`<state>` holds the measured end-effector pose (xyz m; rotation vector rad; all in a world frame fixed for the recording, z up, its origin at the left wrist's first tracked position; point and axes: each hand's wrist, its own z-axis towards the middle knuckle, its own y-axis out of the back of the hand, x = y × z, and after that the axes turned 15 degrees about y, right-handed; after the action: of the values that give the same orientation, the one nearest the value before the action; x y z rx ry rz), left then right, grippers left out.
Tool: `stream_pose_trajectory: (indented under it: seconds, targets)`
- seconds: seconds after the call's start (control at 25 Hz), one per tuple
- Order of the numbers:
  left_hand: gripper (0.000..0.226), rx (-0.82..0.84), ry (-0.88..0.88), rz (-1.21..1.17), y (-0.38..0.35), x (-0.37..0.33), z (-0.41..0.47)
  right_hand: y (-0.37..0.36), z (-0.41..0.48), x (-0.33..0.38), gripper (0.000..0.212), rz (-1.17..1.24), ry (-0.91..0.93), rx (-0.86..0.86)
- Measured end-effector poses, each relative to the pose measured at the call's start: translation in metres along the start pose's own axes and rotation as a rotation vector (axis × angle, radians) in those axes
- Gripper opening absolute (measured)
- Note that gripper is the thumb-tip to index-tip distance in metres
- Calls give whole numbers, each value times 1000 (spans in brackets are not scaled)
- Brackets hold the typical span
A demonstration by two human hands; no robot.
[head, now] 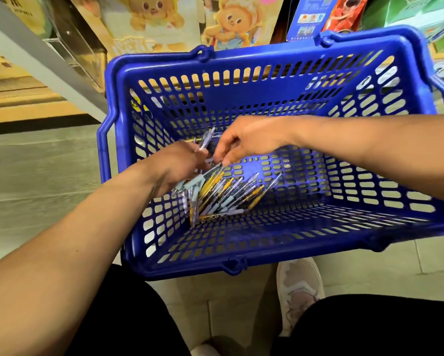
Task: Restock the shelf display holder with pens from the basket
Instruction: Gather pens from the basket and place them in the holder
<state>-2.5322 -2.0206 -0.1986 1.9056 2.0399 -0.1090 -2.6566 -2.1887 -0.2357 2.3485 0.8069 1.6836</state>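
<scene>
While the person crouched with a pale shoe (298,286) on the floor, the blue basket (241,268) stood just beyond the knees. The loose pens (223,196) lay in a fan on its bottom, toward the near-left corner. Most of their long axes ran on a diagonal from near-left to far-right, and a few sat steeper. Just above that pile the left hand (182,165) had its fingers curled round a bundle (205,142). The bundle's barrels lay roughly parallel and slanted up toward the far wall, with ends showing on both sides of the fist. Which end was the writing tip could not be told. The right hand (244,142) reached in from the right, its fingers narrow and pinching one pen (212,160) beside the bundle. This looked like the gathering step. It would go best if each new pen were turned to match the bundle's axis and all caps faced one way. The ends could then be squared before lifting, so the lot would drop cleanly into a slot. The clear display holder (79,44) hung on the shelf, far to the left.
</scene>
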Motion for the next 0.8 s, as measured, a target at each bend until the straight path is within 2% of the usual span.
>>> stream_pose_trajectory:
  seconds: [0.08,0.16,0.24,0.28,0.4,0.48,0.6,0.72,0.8]
  targets:
    - [28,106,70,-85,-1,0,-2,-4,5,2,16,114,7,-126]
    - [29,155,113,-148,0,-1,-1,-11,9,-4,26,413,-4,-317]
    - [29,159,105,-200,3,-2,-1,-20,8,-19,35,689,-58,-376]
    - [29,149,89,-211,3,-2,-1,-23,6,-29,35,615,-117,-327]
    - [24,121,44,-219,5,-2,-3,-44,-4,-66,25,-190,-351,77]
    - [18,110,34,-247,5,-2,-5,-66,-9,-85,21,-404,-342,170]
    - [19,85,37,-315,4,-4,-10,-80,-13,-96,21,-480,-259,194]
    - [24,40,24,-314,1,-5,-11,-59,-11,-87,27,-348,-271,166]
    - [26,-3,10,-295,1,-5,-9,-34,-7,-69,14,-214,-229,70]
